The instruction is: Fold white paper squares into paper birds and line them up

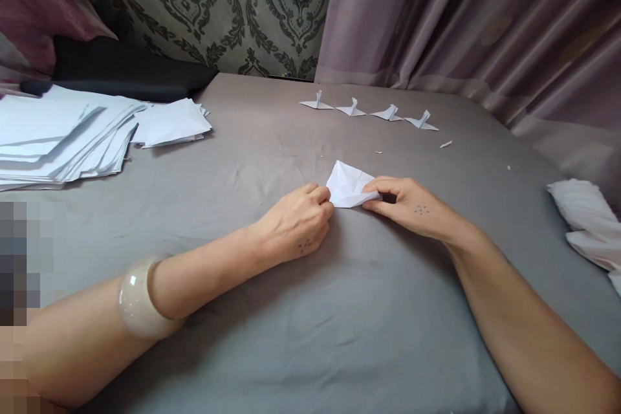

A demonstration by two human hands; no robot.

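A small white sheet of folded paper (347, 182) is held just above the grey cloth, with creases across its face and one corner pointing away from me. My left hand (301, 220) pinches its left edge, the fingers curled in. On the other side my right hand (405, 204) grips the right corner between thumb and fingers. Beyond them, several folded paper birds (388, 112) stand in a slanting row. The underside of the sheet is hidden.
At the left lies a large pile of white paper sheets (63, 142), beside a stack of smaller paper pieces (172, 123). A black cloth (130, 71) is behind them. Paper scraps (446, 144) dot the grey cloth (310, 336). White fabric (582, 213) bunches at the right, below purple curtains (436, 13).
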